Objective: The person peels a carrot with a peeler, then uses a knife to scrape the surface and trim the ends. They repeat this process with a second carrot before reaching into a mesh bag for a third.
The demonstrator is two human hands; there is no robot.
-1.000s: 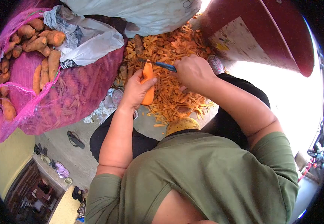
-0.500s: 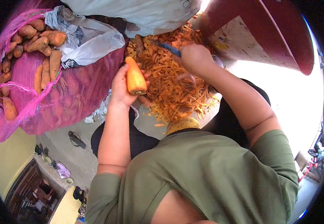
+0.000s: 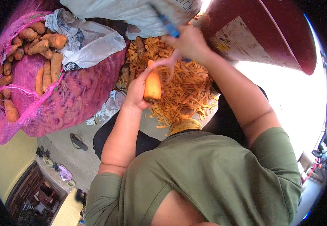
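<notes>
My left hand [image 3: 138, 90] is closed around a peeled orange carrot [image 3: 153, 86], its thick end toward me. Up and to the right, my right hand [image 3: 188, 42], blurred by motion, grips a blue-handled tool [image 3: 167, 25] whose dark end points up and left. The tool is apart from the carrot and lies over the white sack in view. Beneath both hands spreads a heap of orange peelings [image 3: 186, 90]. An unpeeled carrot [image 3: 140, 46] rests at the heap's upper left.
A pink mesh bag [image 3: 77, 101] with several unpeeled carrots stands at left, white plastic [image 3: 95, 43] on it. A white sack [image 3: 133, 15] is at the top. A large dark red container [image 3: 253, 34] stands upper right. Sandals [image 3: 78, 142] lie on the floor at lower left.
My left hand has moved right with the carrot, which is now more upright. My right hand has moved up and left, and the blue-handled tool has risen off the peelings.
</notes>
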